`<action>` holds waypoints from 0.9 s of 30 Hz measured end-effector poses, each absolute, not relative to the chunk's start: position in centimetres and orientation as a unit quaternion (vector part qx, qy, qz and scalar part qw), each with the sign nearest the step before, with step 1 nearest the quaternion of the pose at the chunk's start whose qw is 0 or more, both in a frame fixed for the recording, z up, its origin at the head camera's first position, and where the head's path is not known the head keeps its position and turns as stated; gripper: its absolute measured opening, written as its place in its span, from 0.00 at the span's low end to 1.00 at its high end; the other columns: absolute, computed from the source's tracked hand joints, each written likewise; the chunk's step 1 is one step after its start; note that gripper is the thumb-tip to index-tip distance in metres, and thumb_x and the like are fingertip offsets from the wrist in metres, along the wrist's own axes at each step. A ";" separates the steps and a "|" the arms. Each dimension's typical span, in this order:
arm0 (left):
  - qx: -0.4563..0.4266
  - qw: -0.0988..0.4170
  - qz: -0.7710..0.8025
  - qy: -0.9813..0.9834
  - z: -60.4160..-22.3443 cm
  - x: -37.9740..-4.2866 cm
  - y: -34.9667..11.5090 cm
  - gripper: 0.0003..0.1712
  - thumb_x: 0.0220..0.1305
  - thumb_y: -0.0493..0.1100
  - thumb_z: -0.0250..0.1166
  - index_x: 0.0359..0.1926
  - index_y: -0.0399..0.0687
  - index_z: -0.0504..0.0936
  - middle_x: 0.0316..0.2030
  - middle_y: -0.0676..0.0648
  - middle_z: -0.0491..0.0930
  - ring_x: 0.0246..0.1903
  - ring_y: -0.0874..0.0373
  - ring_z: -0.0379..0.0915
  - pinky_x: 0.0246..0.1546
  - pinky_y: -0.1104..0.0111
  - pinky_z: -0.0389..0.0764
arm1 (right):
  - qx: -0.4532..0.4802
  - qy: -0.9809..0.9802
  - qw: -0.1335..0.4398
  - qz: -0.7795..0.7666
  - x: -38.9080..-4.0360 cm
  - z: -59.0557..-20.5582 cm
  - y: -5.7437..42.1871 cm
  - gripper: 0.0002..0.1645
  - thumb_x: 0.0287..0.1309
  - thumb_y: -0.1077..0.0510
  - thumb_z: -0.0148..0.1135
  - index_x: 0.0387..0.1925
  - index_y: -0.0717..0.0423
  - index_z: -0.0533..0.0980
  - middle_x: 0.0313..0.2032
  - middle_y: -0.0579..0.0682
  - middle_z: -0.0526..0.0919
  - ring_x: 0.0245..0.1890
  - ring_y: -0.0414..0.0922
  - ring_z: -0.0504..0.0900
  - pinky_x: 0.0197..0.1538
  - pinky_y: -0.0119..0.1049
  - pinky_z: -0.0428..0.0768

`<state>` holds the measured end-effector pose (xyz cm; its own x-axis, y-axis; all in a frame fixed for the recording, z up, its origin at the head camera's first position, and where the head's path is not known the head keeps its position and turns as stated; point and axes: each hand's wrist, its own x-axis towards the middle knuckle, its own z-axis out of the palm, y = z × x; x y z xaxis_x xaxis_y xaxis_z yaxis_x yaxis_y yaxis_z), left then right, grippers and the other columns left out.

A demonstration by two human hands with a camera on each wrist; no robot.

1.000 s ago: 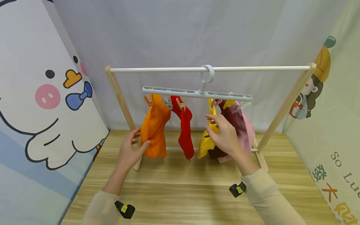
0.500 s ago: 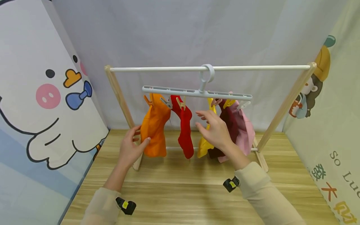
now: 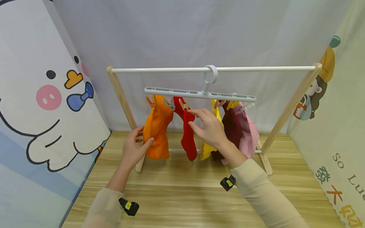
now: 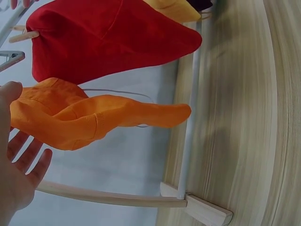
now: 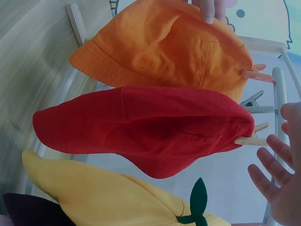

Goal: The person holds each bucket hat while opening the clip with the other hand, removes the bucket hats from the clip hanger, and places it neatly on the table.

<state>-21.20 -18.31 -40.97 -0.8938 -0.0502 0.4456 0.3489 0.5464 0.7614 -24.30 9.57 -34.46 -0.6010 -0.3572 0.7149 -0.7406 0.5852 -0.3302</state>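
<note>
Bucket hats hang by clothespins from a pale grey clip hanger [image 3: 171,92]. My left hand [image 3: 134,148] is at the left edge of the orange bucket hat [image 3: 159,139], thumb across its front. In the left wrist view its fingers [image 4: 29,157] stay straight and spread beside the cloth. My right hand [image 3: 209,128] has its fingers spread by the upper part of the red bucket hat [image 5: 155,132], close to its beige clothespin [image 5: 250,141]. Just right of that hang a yellow hat [image 5: 103,193] with a green leaf, a dark maroon hat [image 3: 231,123] and a pink hat [image 3: 248,139].
The hanger hooks over the white rail [image 3: 262,69] of a wooden-legged rack [image 3: 291,109]. A grey clothespin [image 3: 169,104] sits between the orange and red hats. The rack stands on a wood-grain table [image 3: 182,196], with a grey curtain behind and printed cartoon panels at both sides.
My right hand has moved left, from in front of the yellow hat to the red hat. My left hand stays by the orange hat, and the hats hang as before.
</note>
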 end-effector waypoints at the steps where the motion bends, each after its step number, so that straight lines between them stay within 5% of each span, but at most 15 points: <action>1: -0.087 0.213 -0.468 -0.853 -41.0 -21.2 -18.3 0.31 0.52 0.42 0.68 0.57 0.41 0.71 0.51 0.42 0.73 0.47 0.49 0.72 0.44 0.57 0.76 | 0.330 -0.835 0.304 0.317 -24.3 -34.4 9.4 0.21 0.52 0.56 0.64 0.50 0.55 0.75 0.40 0.53 0.79 0.40 0.46 0.76 0.42 0.38 0.76; 12: -0.069 0.193 -0.477 -0.855 -40.8 -21.3 -17.8 0.24 0.54 0.43 0.66 0.53 0.42 0.74 0.46 0.43 0.76 0.43 0.50 0.75 0.41 0.59 0.78 | 0.340 -0.827 0.304 0.329 -24.5 -33.8 8.0 0.21 0.53 0.56 0.63 0.50 0.56 0.75 0.42 0.52 0.80 0.42 0.45 0.76 0.46 0.37 0.76; 27: -0.074 0.204 -0.470 -0.855 -40.9 -21.1 -17.8 0.12 0.54 0.40 0.67 0.40 0.40 0.80 0.30 0.41 0.82 0.30 0.54 0.78 0.28 0.77 0.77 | 0.337 -0.839 0.286 0.316 -24.8 -32.9 5.9 0.20 0.54 0.55 0.62 0.50 0.56 0.76 0.44 0.50 0.79 0.43 0.44 0.76 0.46 0.35 0.76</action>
